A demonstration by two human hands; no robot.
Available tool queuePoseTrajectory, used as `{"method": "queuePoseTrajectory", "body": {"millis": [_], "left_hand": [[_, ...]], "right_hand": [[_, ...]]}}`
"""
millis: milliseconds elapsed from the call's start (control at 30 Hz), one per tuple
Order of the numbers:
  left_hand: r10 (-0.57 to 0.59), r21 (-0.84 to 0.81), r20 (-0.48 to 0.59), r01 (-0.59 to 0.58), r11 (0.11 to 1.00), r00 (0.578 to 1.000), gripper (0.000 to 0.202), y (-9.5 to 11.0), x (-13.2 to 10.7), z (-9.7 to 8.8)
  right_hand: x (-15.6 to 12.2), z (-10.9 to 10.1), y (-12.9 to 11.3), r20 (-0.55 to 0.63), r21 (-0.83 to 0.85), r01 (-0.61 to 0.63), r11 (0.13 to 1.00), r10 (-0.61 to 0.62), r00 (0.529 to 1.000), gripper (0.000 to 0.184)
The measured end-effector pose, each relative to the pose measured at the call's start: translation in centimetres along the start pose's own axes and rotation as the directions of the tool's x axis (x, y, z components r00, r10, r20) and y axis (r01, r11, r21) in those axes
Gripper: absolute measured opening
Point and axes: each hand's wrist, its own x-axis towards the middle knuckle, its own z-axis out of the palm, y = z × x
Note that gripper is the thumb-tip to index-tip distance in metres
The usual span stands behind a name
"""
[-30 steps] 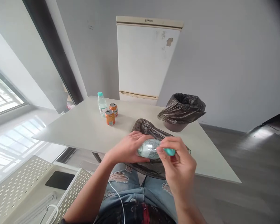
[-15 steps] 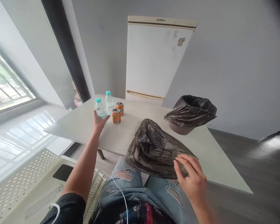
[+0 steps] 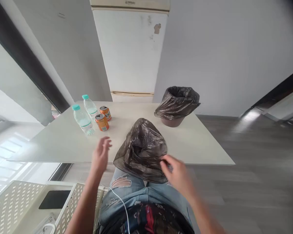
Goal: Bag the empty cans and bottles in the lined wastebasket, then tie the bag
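A black plastic bag (image 3: 143, 146) lies crumpled at the table's front edge, its mouth partly open toward me. My right hand (image 3: 177, 174) pinches the bag's right rim between thumb and fingers. My left hand (image 3: 101, 156), slightly blurred, is in the air left of the bag, fingers apart and holding nothing. Beyond it stand two clear plastic bottles with teal caps, a nearer bottle (image 3: 83, 120) and a farther bottle (image 3: 90, 105). Beside them are two orange drink cans, a front can (image 3: 102, 122) and a rear can (image 3: 105, 112), both upright.
At the table's back right stands a brown bin (image 3: 172, 122) lined with a black bag (image 3: 179, 102). A white fridge (image 3: 132, 48) is behind the white table (image 3: 205, 146). Low on the left, a perforated cream rack (image 3: 17, 208) holds a dark flat object (image 3: 55, 199).
My left hand has let go of the nearer bottle and drawn back toward the bag. The right hand stays at the bag's rim. The view has turned right and downward.
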Motion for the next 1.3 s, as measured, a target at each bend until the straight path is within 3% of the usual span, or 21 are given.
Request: {"method": "queuePoseTrajectory", "body": {"millis": [33,100,133,167,200,233,267,300,367,433,500,567,633,700,767,800,867,1000,1067,1167,1300], "left_hand": [[-0.048,0.034,0.131,0.044,0.998,0.990,0.053,0.6,-1.6,1.1],[-0.074,0.120,0.226,0.048,0.992,0.971,0.056,1.2,-3.5,3.0],[-0.060,0.153,0.225,0.025,0.988,0.973,0.053,1.3,-3.9,3.6],[-0.037,0.167,0.215,0.001,0.986,0.976,0.045,1.2,-4.0,3.9],[-0.020,0.169,0.196,-0.014,0.986,0.980,0.036,1.0,-3.8,4.0],[-0.011,0.157,0.171,-0.017,0.987,0.985,0.028,0.8,-3.5,3.9],[-0.009,0.135,0.140,-0.010,0.991,0.990,0.023,0.7,-3.2,3.7],[-0.010,0.103,0.104,-0.001,0.995,0.995,0.021,0.5,-2.8,3.5],[-0.014,0.015,0.043,0.013,1.000,0.999,0.021,0.4,-2.2,3.1],[-0.052,-0.125,0.030,0.055,0.991,0.998,0.022,0.4,-1.6,3.1],[-0.168,-0.336,-0.010,0.155,0.929,0.986,0.026,0.7,-1.0,3.4],[-0.339,-0.572,-0.060,0.246,0.782,0.939,0.030,1.1,-0.6,3.8],[-0.430,-0.721,-0.024,0.282,0.633,0.903,0.039,1.9,-0.8,4.0],[-0.394,-0.747,0.103,0.333,0.575,0.913,0.054,2.9,-1.8,4.4],[-0.344,-0.691,0.225,0.398,0.603,0.911,0.065,3.9,-3.4,5.1],[-0.347,-0.646,0.248,0.421,0.636,0.905,0.064,4.4,-4.1,5.5],[-0.356,-0.568,0.220,0.415,0.711,0.908,0.058,5.1,-4.4,6.5],[-0.165,-0.568,0.138,0.215,0.795,0.977,0.044,6.1,1.4,7.5],[-0.224,-0.550,0.282,0.348,0.759,0.933,0.026,6.2,6.3,7.6],[-0.304,-0.510,0.301,0.422,0.750,0.904,0.018,5.6,12.3,7.5],[-0.355,-0.446,0.179,0.398,0.802,0.917,0.017,4.8,14.4,6.2]], "right_hand": [[-0.5,0.6,-1.4,0.163,0.063,0.091,0.994,-0.100,0.982,0.037],[-1.3,1.4,-3.2,0.437,0.248,0.292,0.923,-0.376,0.817,0.053],[-1.6,1.5,-3.6,0.495,0.349,0.356,0.867,-0.493,0.715,0.058],[-1.7,1.4,-3.5,0.481,0.430,0.377,0.820,-0.562,0.672,0.052],[-1.6,1.1,-3.1,0.401,0.474,0.367,0.801,-0.567,0.720,0.040],[-1.3,0.7,-2.3,0.261,0.477,0.329,0.815,-0.489,0.832,0.030],[-0.6,0.1,-1.2,0.077,0.455,0.262,0.851,-0.331,0.940,0.027],[0.5,-0.4,0.0,-0.125,0.433,0.170,0.885,-0.128,0.984,0.028],[3.3,-1.1,2.6,-0.390,0.407,-0.022,0.913,0.195,0.900,0.035],[6.5,-1.0,4.8,-0.334,0.468,-0.155,0.870,0.337,0.880,0.056],[9.3,0.0,5.9,-0.105,0.547,-0.213,0.810,0.319,0.942,0.059],[11.1,1.6,5.8,0.048,0.637,-0.230,0.735,0.260,0.964,0.054],[11.6,3.0,4.7,-0.021,0.768,-0.182,0.614,0.308,0.951,0.049],[11.3,3.7,3.1,-0.202,0.872,-0.057,0.486,0.464,0.863,0.047],[10.8,3.6,1.9,-0.307,0.900,0.032,0.435,0.579,0.755,0.047],[10.6,3.4,1.5,-0.310,0.902,0.029,0.431,0.599,0.738,0.048],[10.4,2.4,1.4,-0.256,0.895,-0.035,0.445,0.577,0.776,0.049],[11.6,-0.1,3.4,-0.248,0.814,-0.088,0.574,0.481,0.841,0.050],[12.5,-1.2,4.5,-0.253,0.817,-0.069,0.573,0.463,0.849,0.050],[12.9,-1.5,5.8,-0.135,0.878,-0.090,0.470,0.423,0.896,0.049],[11.6,-0.4,7.0,-0.091,0.891,-0.120,0.438,0.430,0.898,0.046]]}}
